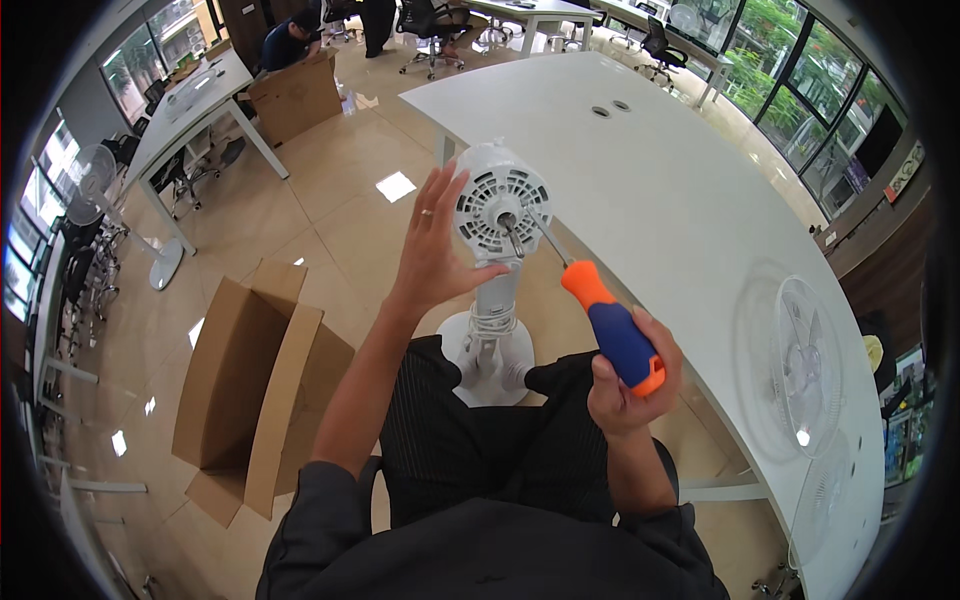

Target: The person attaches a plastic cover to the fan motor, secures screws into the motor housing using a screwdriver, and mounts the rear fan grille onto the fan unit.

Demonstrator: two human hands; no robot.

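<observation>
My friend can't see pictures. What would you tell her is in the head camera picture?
A seated person's left hand steadies a white fan motor head on its stand, while the right hand points an orange-and-blue screwdriver at it. A white table with a fan guard is to the right, an open cardboard box to the left.

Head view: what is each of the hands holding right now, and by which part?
The right hand grips the screwdriver by its blue and orange handle. The left hand steadies the white fan motor housing at its left side.

The left hand [432,245] hides the fan motor housing's [500,205] left side.
</observation>
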